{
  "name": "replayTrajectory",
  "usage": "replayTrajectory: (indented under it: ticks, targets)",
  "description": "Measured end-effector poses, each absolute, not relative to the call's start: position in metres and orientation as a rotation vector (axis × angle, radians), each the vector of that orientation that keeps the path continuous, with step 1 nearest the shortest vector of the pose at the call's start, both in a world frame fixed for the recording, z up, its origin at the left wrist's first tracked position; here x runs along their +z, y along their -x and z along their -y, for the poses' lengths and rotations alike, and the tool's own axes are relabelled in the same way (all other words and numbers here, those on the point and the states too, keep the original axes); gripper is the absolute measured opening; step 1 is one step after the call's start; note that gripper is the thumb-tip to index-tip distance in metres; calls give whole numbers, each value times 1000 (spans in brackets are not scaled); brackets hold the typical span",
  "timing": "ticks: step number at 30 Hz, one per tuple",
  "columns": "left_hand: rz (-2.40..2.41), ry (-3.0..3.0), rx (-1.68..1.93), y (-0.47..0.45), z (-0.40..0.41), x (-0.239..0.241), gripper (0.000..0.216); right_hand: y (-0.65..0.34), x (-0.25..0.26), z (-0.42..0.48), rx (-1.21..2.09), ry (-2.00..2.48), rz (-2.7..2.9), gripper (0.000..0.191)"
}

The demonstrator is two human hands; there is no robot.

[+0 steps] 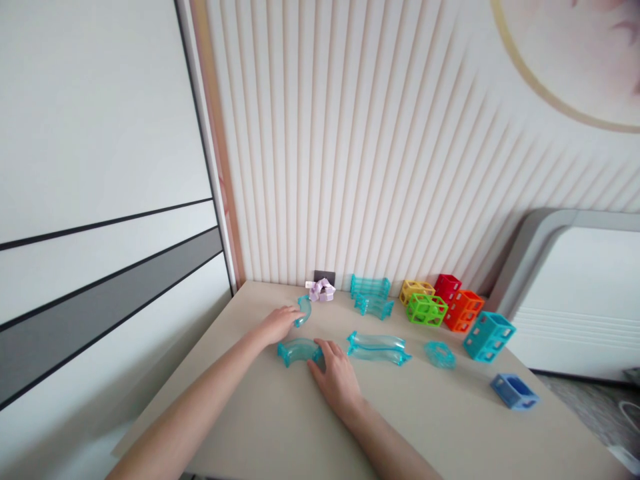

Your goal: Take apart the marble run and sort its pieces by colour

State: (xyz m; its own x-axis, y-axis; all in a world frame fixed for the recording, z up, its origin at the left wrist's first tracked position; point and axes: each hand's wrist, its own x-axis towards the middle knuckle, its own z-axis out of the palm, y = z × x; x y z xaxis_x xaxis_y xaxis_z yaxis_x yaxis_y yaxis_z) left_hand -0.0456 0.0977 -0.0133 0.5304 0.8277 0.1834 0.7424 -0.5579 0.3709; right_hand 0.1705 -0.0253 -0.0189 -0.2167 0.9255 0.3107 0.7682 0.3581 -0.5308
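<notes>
My left hand (277,325) rests on the beige table (280,427), its fingertips pinched on the near end of a small curved clear-teal tube (303,310). My right hand (336,377) lies palm down with its fingers closed on the right end of a second curved clear-teal tube (298,351) that sits between both hands. A longer wavy teal tube (377,347) lies just to the right of my right hand, apart from it.
Along the ribbed wall stand more teal tubes (371,294), a lilac piece (322,290), and yellow (416,289), green (427,309), red (448,286) and orange (464,310) cage blocks. A teal cage block (489,336), a teal disc (440,354) and a blue block (514,391) lie at right.
</notes>
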Motion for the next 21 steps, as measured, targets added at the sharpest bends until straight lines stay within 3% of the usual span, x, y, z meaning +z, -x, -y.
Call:
replayTrajectory:
  ticks: [12, 21]
  targets:
    - [-1404, -2523, 491, 91, -65, -20, 64, -171, -16, 25, 380, 1467, 2074, 39]
    - [-1502, -2553, 328, 90, -100, -4, 78, -172, -14, 27, 408, 1464, 2073, 40]
